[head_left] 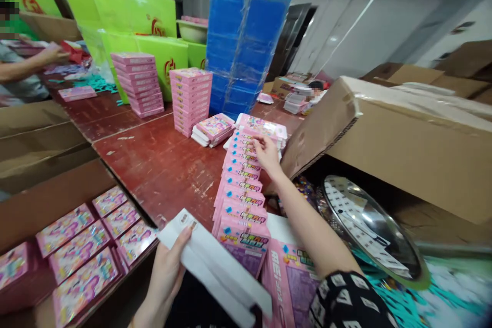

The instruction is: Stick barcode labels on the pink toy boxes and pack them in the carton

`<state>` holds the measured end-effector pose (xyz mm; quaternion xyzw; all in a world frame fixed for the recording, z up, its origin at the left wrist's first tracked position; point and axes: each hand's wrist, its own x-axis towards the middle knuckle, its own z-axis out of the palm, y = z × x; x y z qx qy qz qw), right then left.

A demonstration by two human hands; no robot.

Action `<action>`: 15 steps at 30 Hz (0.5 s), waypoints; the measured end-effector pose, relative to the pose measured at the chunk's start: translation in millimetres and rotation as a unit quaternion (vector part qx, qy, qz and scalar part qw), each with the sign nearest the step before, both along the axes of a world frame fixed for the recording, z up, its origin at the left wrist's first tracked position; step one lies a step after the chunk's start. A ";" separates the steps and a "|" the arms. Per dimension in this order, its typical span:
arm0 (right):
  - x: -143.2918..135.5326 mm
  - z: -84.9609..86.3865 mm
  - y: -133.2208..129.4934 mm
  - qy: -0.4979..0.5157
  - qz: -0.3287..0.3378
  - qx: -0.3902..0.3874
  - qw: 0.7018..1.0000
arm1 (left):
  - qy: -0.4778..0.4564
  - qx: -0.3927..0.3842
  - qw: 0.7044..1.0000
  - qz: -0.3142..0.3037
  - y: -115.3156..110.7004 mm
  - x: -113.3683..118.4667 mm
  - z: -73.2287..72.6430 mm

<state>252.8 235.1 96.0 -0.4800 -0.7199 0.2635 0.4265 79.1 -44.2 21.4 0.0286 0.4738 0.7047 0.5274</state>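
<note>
My left hand [167, 269] is closed on the near edge of a white carton [219, 266], thumb on top beside a small barcode label. The carton is tilted low in front of me. My right hand [267, 155] reaches forward to the far end of a long overlapping row of pink printed boxes [244, 197]. Its thumb and fingers are pinched together just over the boxes; whatever is between them is too small to make out. More pink boxes [290, 271] lie under my right forearm.
Two stacks of pink boxes [191, 100] stand on the red table [154, 164] before green boards and a blue wrapped block [244, 51]. An open carton [82, 246] holds pink boxes at left. A cardboard box [415, 138] and metal tray [369, 225] crowd the right. Another person works far left.
</note>
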 end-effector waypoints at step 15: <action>-11.4 -12.7 -245.3 0.034 0.181 0.099 0.978 | 0.173 0.158 0.972 -0.025 -18.5 31.5 19.5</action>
